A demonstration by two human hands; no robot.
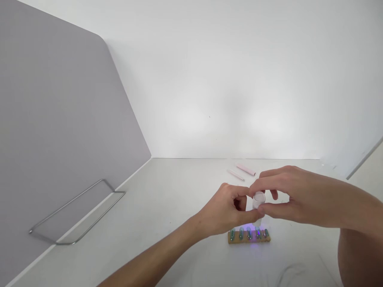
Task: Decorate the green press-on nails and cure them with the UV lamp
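Both my hands meet above the white table (179,191) around a small clear jar (258,199) with a pale cap. My left hand (229,209) is curled, its fingertips pinching the jar's lower part. My right hand (287,197) comes in from the right, thumb and fingers closed on the jar's top. Just below them lies a small brown board (249,236) carrying a row of several blue-green bulbs, one glowing violet.
Two pale pink sticks (245,169) (235,174) lie on the table behind my hands. A grey divider panel (60,119) with a metal wire foot (77,217) stands along the left side. A white wall closes off the back.
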